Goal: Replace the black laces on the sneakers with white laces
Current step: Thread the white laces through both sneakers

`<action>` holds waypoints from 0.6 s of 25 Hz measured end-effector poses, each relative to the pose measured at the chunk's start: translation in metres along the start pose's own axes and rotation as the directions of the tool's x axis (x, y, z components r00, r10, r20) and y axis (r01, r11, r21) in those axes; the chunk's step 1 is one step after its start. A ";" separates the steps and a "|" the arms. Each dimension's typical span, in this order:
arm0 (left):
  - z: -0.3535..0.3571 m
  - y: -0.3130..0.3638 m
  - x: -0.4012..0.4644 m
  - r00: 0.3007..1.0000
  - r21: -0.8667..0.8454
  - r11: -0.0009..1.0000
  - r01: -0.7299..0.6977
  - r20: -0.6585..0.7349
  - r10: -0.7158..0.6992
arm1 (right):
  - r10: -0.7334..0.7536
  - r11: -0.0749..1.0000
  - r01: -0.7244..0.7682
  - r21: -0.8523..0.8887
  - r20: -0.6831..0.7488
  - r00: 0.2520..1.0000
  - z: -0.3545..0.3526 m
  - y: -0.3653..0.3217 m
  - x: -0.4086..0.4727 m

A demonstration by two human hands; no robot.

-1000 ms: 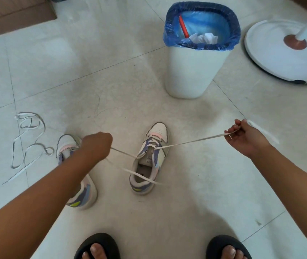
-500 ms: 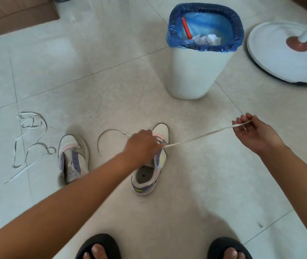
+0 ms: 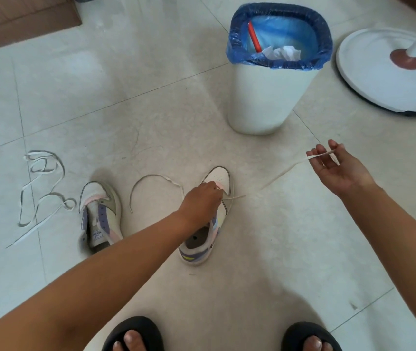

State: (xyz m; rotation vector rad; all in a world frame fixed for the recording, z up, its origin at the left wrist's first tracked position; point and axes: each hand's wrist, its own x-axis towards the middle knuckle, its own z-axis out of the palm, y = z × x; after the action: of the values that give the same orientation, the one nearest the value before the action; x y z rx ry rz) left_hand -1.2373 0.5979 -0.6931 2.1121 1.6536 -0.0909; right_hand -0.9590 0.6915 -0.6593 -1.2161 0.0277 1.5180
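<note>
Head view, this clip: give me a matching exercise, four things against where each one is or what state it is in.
Things:
1. loose lace
2. left sneaker
3. right hand
4. bin

States:
A. lined with a blue bag, paper inside
B. lies tangled on the floor, far left
C. pinches one end of a white lace, raised off the floor
D. stands on the floor with no lace

Pairs: 1-B, 2-D, 3-C, 4-A

Soft daylight, faint shadows, floor [image 3: 151,97] glare, wide-angle edge bend.
</note>
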 end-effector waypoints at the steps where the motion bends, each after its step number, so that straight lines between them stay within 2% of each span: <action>1: -0.001 0.001 -0.001 0.998 -0.064 0.998 0.028 -0.054 -0.032 | 0.022 0.996 -0.022 -0.090 -0.001 1.000 0.000 0.003 0.000; 3: -0.013 0.003 0.000 0.972 -0.342 0.930 0.137 -0.134 -0.193 | 0.121 0.924 -0.112 -0.366 0.001 0.993 -0.002 0.018 -0.006; 5: -0.029 0.001 0.003 0.930 -0.585 0.784 0.208 -0.130 -0.343 | 0.221 0.727 -0.168 -0.665 -0.005 0.975 -0.003 0.047 -0.018; 6: -0.038 0.000 0.005 0.914 -0.695 0.683 0.223 -0.094 -0.394 | 0.250 0.609 -0.150 -0.779 0.008 0.968 0.000 0.065 -0.027; 7: -0.045 -0.001 0.007 0.901 -0.802 0.554 0.226 -0.044 -0.431 | 0.274 0.495 -0.090 -0.864 0.057 0.960 0.006 0.082 -0.036; 9: -0.057 -0.001 0.008 0.881 -0.933 0.290 0.213 0.055 -0.469 | 0.319 0.305 0.158 -0.939 0.257 0.912 0.022 0.113 -0.049; 11: -0.061 -0.001 0.007 0.872 -0.967 0.141 0.212 0.122 -0.473 | 0.365 0.249 0.373 -0.894 0.444 0.818 0.043 0.134 -0.057; 12: -0.061 -0.002 0.005 0.867 -0.974 0.083 0.211 0.148 -0.475 | 0.383 0.253 0.416 -0.873 0.485 0.786 0.052 0.140 -0.060; 15: -0.062 -0.019 0.005 0.817 -0.970 -0.162 0.180 0.239 -0.524 | 0.398 0.308 0.410 -0.858 0.508 0.764 0.059 0.144 -0.060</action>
State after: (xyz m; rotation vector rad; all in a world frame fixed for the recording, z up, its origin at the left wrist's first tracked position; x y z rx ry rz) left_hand -1.2672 0.6298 -0.6452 0.3792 1.4900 1.0064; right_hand -1.1133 0.6314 -0.6730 -1.4295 -1.6593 1.9169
